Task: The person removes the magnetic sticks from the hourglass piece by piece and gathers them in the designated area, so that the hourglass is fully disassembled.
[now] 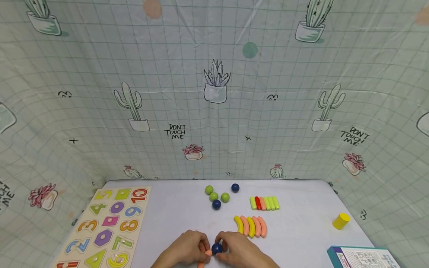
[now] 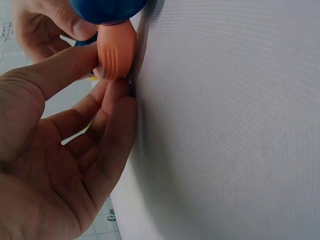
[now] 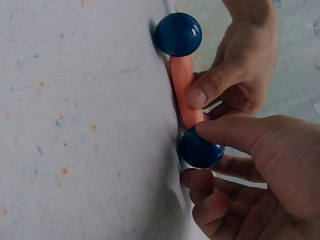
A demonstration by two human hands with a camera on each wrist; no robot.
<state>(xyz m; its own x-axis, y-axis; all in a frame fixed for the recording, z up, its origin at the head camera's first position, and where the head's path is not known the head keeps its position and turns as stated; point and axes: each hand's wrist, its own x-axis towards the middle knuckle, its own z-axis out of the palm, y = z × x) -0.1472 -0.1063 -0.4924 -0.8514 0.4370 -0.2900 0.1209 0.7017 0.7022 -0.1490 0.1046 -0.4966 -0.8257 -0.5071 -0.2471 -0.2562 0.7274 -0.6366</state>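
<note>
My left hand (image 1: 190, 245) pinches a salmon-orange toy stick (image 3: 182, 82) between thumb and fingers, close over the white tabletop. A glossy dark blue ball (image 3: 178, 35) sits at the stick's far end in the right wrist view; in the left wrist view this blue ball (image 2: 107, 7) is cut off by the top edge. With thumb and fingertips my right hand (image 1: 242, 249) holds a second dark blue ball (image 1: 217, 248) against the stick's other end. The left thumb covers the stick's middle in the head view.
Ahead lie green balls (image 1: 213, 196) and two more blue balls (image 1: 216, 204). Curved yellow and pink sticks (image 1: 251, 227) form a row, with short straight sticks (image 1: 264, 203) behind. A number puzzle board (image 1: 142, 216) is left; a yellow cylinder (image 1: 341, 221) and a box (image 1: 365, 257) are right.
</note>
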